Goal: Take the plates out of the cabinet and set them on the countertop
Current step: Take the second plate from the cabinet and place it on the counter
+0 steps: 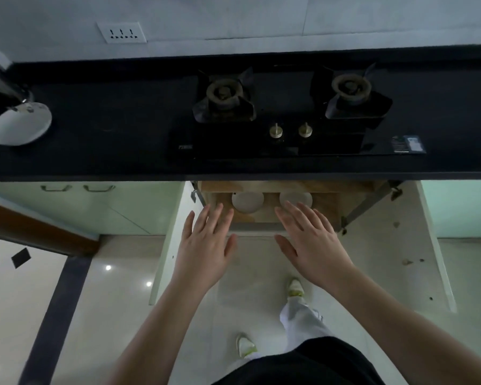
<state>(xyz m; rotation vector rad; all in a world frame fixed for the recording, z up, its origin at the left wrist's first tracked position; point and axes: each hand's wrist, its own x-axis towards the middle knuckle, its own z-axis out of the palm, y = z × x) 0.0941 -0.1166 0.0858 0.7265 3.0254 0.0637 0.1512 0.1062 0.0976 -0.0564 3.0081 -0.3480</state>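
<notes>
the long black countertop (109, 151) looks smooth and glossy, the open cabinet's brown shelf (328, 209) bare matt wood, the two round white plates (247, 202) glazed ceramic, the pale floor tiles (117, 287) shiny.

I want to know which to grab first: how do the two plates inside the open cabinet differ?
The left plate shows almost whole, while the right plate is partly hidden behind the fingers of the right hand. The left plate sits clear of the left hand, beside its fingertips; the right one lies directly beyond the right hand. Both are round, pale and flat on the wooden shelf.
</notes>
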